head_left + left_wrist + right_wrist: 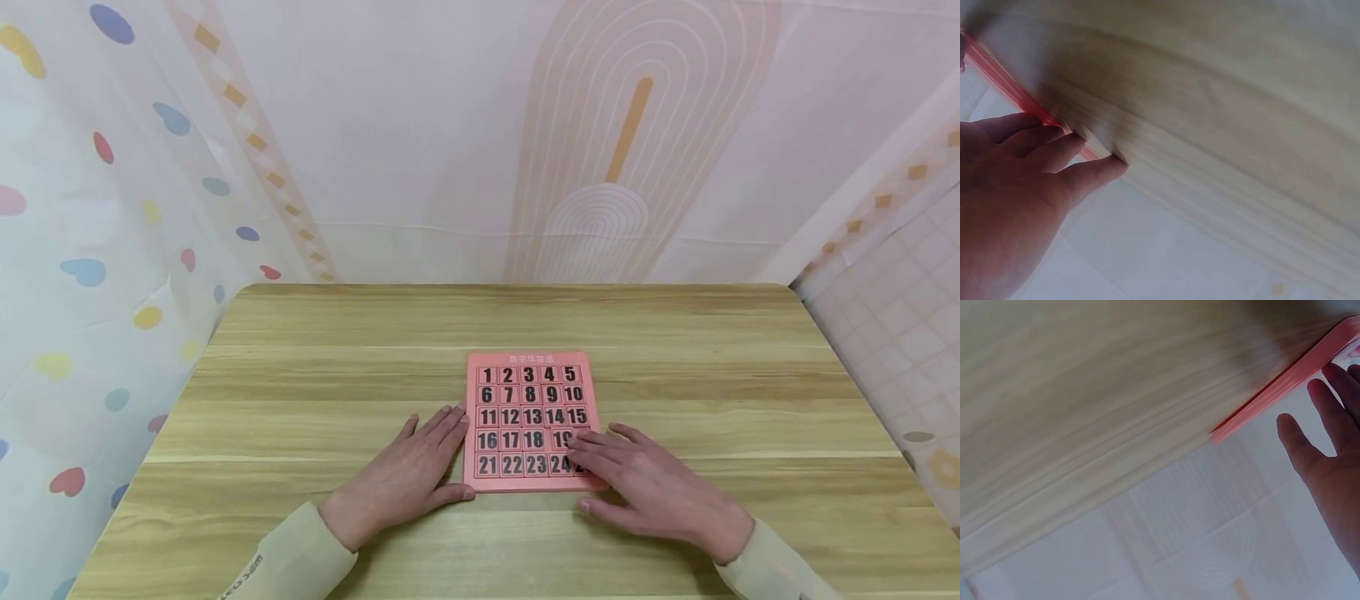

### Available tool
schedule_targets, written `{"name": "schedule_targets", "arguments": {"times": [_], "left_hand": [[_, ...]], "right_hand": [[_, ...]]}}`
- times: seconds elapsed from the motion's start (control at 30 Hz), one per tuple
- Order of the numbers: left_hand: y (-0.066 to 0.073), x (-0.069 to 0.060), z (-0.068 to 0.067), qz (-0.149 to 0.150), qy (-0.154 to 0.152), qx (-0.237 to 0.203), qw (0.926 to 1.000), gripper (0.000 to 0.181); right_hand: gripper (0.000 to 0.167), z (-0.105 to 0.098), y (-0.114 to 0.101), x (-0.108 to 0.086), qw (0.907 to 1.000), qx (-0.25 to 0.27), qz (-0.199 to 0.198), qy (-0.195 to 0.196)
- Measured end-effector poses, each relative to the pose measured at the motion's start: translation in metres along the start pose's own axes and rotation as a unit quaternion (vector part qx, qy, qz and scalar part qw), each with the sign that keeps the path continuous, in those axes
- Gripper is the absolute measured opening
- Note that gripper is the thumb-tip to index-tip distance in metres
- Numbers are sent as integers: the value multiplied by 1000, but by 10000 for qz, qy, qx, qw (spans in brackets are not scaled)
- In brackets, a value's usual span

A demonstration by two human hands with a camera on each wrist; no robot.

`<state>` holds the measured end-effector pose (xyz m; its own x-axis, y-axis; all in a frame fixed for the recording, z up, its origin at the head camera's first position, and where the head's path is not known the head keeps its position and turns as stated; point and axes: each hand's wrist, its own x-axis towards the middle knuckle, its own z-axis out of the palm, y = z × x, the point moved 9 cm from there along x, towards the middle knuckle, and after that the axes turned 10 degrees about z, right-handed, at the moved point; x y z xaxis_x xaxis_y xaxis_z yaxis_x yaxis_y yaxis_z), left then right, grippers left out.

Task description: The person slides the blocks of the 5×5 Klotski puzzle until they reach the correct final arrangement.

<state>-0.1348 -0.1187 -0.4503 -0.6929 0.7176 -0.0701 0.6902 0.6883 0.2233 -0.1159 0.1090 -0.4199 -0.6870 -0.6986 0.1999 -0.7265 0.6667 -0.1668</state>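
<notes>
A pink number sliding puzzle (532, 485) lies flat on the wooden table, its black-numbered tiles in rows. My left hand (408, 479) rests at its left side, fingers extended and fingertips against the frame edge; the thumb lies by the lower left corner. In the left wrist view the left hand (1016, 169) touches the pink edge. My right hand (652, 487) reaches over the lower right corner with fingertips on the tile marked 19 (558, 439), which stands slightly apart from 18. Its fingers hide the tile area right of 19 and part of 25.
The wooden table (337, 350) spreads around the puzzle on all sides. A patterned cloth (420, 125) hangs behind the table's far edge, and a spotted cloth (90, 333) runs along the left.
</notes>
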Motion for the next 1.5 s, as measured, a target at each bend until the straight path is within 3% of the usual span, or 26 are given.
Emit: {"name": "schedule_targets", "arguments": {"times": [0.83, 1.17, 1.5], "left_hand": [[0, 1, 2, -8, -38, -6, 10000, 94], [-1, 0, 2, -32, -45, 49, 10000, 94], [-1, 0, 2, -35, -55, 37, 10000, 94]], "right_hand": [[59, 3, 0, 3, 9998, 66, 145, -137], [45, -15, 19, 0, 9977, 202, 468, 446], [47, -15, 25, -7, 9975, 148, 585, 378]]}}
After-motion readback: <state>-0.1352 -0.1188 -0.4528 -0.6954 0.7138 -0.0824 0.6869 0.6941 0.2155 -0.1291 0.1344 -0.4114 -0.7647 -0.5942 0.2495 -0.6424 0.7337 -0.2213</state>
